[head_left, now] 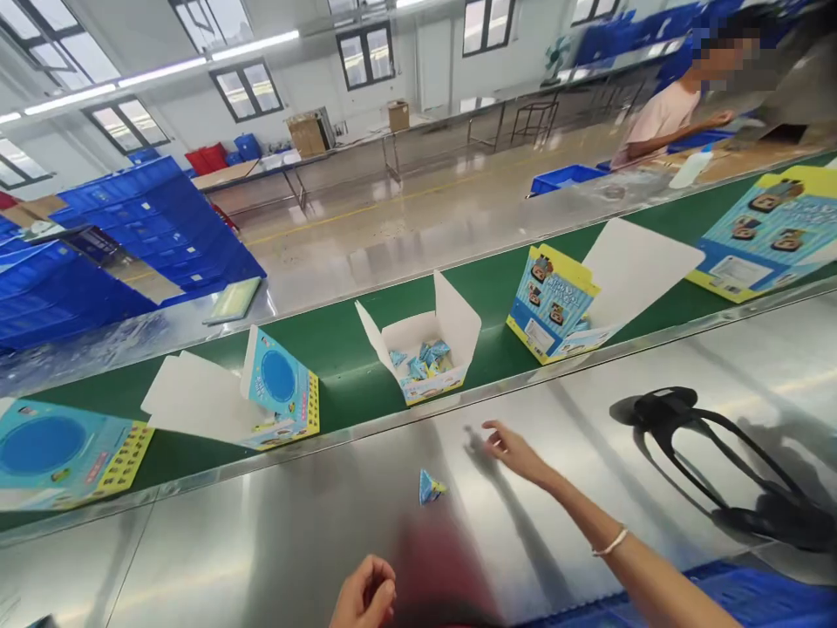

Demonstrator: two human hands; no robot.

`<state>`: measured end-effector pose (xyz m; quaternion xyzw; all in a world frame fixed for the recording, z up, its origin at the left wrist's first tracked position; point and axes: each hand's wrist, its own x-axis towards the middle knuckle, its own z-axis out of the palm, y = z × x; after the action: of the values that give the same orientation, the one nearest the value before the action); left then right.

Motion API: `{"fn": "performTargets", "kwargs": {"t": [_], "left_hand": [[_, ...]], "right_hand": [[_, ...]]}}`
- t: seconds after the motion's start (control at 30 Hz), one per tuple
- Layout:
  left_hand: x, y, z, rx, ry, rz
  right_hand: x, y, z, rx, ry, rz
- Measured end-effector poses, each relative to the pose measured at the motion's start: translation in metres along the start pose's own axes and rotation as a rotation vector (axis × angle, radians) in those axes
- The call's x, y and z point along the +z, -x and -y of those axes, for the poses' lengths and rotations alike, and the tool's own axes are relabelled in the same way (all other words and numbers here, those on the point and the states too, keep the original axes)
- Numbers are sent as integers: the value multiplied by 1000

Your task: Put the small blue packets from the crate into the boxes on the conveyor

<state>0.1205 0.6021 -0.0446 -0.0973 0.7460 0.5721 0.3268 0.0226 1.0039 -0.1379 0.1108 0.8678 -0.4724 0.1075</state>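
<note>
My right hand (513, 449) reaches out over the steel table (281, 541), fingers spread, holding nothing; a bracelet sits on its wrist. A small blue packet (431, 488) lies on the steel just left of it. My left hand (364, 596) is curled near the bottom edge; whether it holds anything is hidden. Beyond the hands, on the green conveyor belt (340, 340), stands an open white box (424, 353) with several blue packets inside.
More open boxes sit on the belt: one left (258, 392), one right (568, 301), flat ones at far left (62, 453) and far right (768, 231). A black strap device (712, 462) lies on the steel. A person in pink (663, 118) works across the belt. Blue crates (157, 227) are stacked behind.
</note>
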Motion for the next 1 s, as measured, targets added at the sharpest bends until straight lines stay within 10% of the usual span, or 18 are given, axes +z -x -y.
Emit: {"fn": "performTargets", "kwargs": {"t": [0.2,0.37,0.6,0.77,1.0], "left_hand": [[-32,7,27,46,104,32],[-84,22,58,83,105,8],[-118,24,95,27,42,24],[-78,8,93,121,26,134],[-20,7,73,280,-26,446]], "right_hand": [[172,15,83,-24,317,330],[255,41,127,-29,541,334],[245,89,114,47,347,114],[218,140,121,75,8,-26],[242,222,139,103,-604,-183]]}}
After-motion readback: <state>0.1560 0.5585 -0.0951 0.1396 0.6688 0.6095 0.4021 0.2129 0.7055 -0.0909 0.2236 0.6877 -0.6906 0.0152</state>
